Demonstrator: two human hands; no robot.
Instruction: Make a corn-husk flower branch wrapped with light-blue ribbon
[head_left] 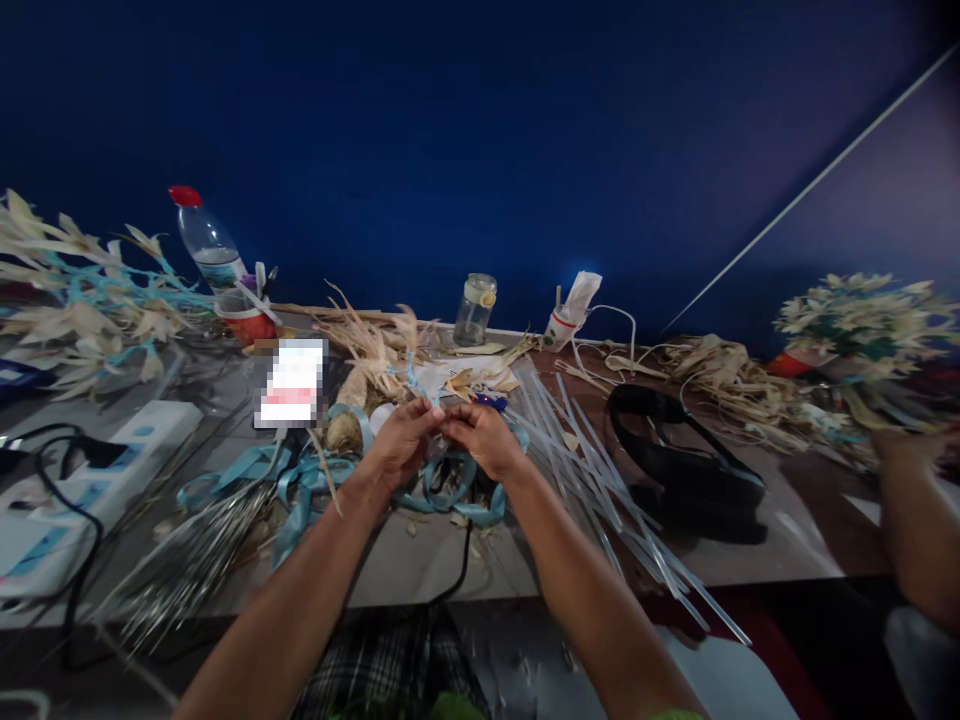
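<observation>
My left hand (405, 436) and my right hand (480, 432) meet above the middle of the table, their fingers pinched together. Between the left fingertips is the lower end of a dried husk flower (409, 340), with light blue ribbon (412, 377) around its stem. The right fingertips press close to that same spot; what they grip is too small to tell. Below and beside both hands lies loose blue ribbon (247, 467). A round brownish ball (344, 432) sits left of my left hand.
Clear sticks (592, 450) and a black headset (686, 460) lie to the right. Metal wires (202, 535) and a power strip (105, 490) are left. A glass jar (474, 310) and bottle (206, 235) stand behind. Another person's arm (911, 510) is at far right.
</observation>
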